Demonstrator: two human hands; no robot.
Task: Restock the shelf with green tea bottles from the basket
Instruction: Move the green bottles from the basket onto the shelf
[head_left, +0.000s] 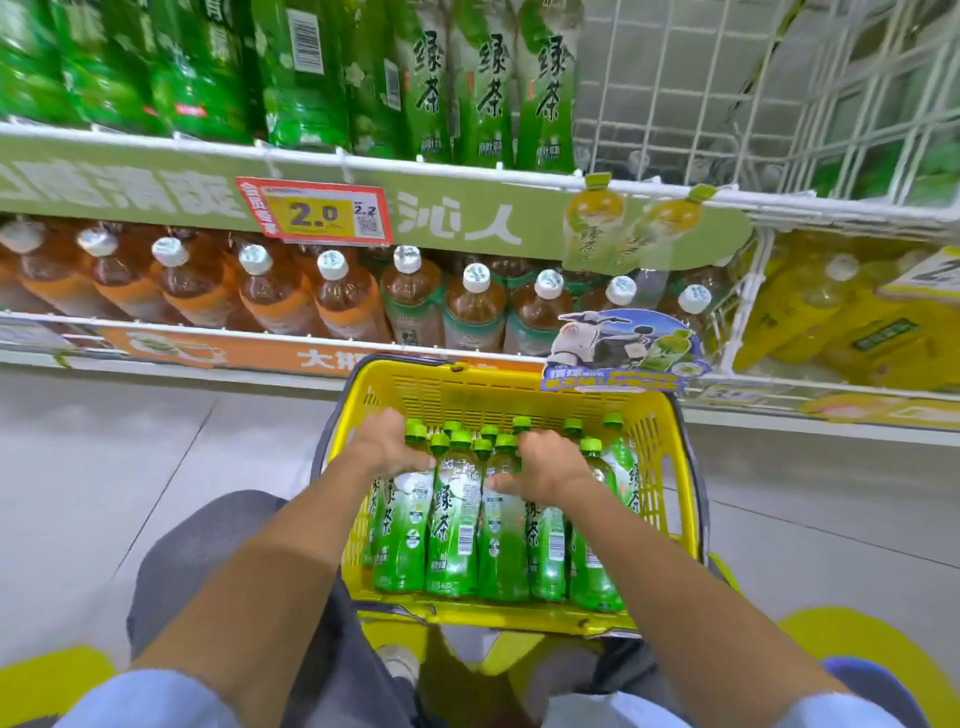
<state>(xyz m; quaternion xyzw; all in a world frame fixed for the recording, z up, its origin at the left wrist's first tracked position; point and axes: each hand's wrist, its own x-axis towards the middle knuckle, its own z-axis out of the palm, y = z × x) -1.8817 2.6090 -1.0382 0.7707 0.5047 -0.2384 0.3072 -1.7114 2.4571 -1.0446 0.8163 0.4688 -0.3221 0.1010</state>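
step: pick | green tea bottles (452, 525) packed in yellow basket (670, 467) | left hand (387, 447), right hand (548, 462): fingers curled on bottle shoulders | tip: lift straight out (neighbours crowd), fill shelf (670, 189) gap at right

upper shelf (156, 158) holds green bottles (485, 88), lower shelf (208, 340) brown tea bottles (343, 299); a yellow basket (672, 467) of green tea bottles (452, 525) seems to rest on the floor (104, 467).

The basket (670, 467) is showing glossy plastic — the green tea bottles (452, 525) are gleaming in clear plastic, the shelf (779, 200) in white-coated wire.
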